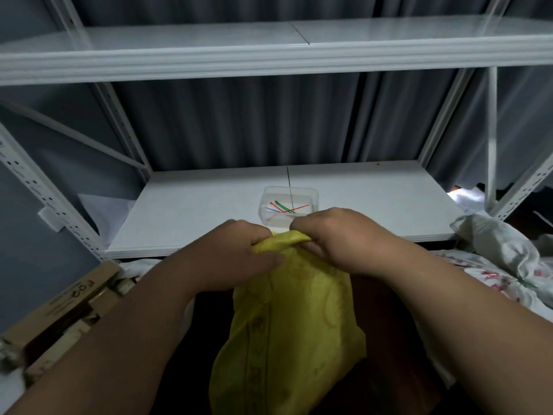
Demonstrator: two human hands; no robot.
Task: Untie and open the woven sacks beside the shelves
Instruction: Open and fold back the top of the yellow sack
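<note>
Both forearms are bare to the frame's edge, the left hand [239, 253] and right hand [338, 238] ungloved.

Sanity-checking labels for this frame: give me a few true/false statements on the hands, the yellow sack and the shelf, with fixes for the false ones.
1. Both hands grip the gathered top of the yellow sack. True: the left hand and the right hand both hold it.
2. The clear plastic tub sits on the upper shelf. False: it is on the lower shelf.
3. The tub holds coloured cable ties. True.
4. The cardboard box lies to the person's right. False: it is at the lower left.
5. The sack's mouth is wide open. False: it is bunched shut between the hands.
</note>
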